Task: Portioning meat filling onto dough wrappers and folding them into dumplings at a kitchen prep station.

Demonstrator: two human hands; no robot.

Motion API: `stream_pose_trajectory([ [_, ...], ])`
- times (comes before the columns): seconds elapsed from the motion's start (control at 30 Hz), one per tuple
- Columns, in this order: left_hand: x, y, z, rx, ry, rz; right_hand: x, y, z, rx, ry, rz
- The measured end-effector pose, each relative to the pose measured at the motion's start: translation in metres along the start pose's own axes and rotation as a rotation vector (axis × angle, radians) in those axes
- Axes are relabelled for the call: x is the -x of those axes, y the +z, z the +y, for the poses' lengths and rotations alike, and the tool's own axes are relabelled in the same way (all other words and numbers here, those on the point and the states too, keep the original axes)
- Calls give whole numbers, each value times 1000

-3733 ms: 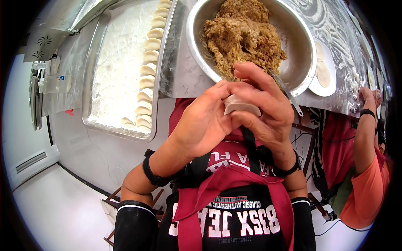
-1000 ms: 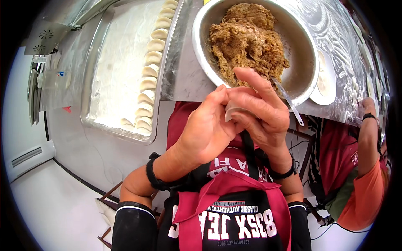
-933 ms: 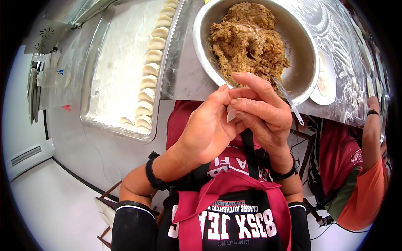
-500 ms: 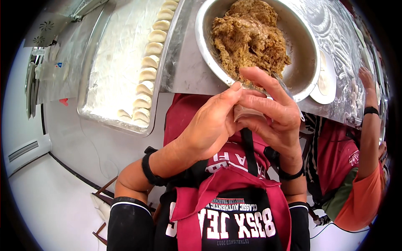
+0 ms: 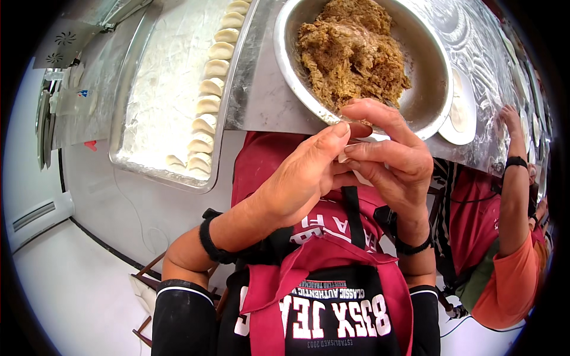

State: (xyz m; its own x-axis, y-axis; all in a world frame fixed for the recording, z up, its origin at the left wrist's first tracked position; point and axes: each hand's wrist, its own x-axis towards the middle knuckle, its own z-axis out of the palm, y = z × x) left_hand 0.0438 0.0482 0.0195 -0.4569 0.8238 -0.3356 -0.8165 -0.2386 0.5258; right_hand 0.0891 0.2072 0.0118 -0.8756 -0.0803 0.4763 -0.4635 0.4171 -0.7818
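Note:
My left hand (image 5: 301, 172) and my right hand (image 5: 396, 163) meet over the near rim of a steel bowl, pinched around a dumpling (image 5: 343, 157). Only a small pale bit of its dough shows between the fingers. The right index finger arches above the rest. A brown, crumbly mass of filling (image 5: 353, 56) fills the left part of the metal bowl (image 5: 436, 113) beyond my hands. To the left, a floured metal tray (image 5: 160, 95) carries a column of pale folded dumplings (image 5: 209, 104) along its right side.
Right of the bowl stands a white oval dish (image 5: 466, 133) with something pale in it. Flour streaks the steel table (image 5: 475, 35). At the far right, a co-worker in an orange sleeve (image 5: 504, 285) reaches over the table. A wooden stool leg (image 5: 141, 332) shows at lower left.
My right fingers have shifted over the dumpling, and less of its dough shows now. My left thumb has moved slightly right. The co-worker's arm at the right has moved left.

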Motion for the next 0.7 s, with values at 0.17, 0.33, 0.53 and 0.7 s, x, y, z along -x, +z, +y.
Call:
stream_pose_trajectory([
  [0.17,3,1,4,-77,3,-61,0,3,-6,-141,124,47],
  [0.33,1,-4,6,-88,-54,-56,0,1,-3,-16,25,-34],
  [0.53,5,-2,12,-157,-64,-79,-1,4,-1,-171,115,-26],
  [0.7,5,-5,9,-157,-93,-63,-2,4,1,-36,22,-33],
])
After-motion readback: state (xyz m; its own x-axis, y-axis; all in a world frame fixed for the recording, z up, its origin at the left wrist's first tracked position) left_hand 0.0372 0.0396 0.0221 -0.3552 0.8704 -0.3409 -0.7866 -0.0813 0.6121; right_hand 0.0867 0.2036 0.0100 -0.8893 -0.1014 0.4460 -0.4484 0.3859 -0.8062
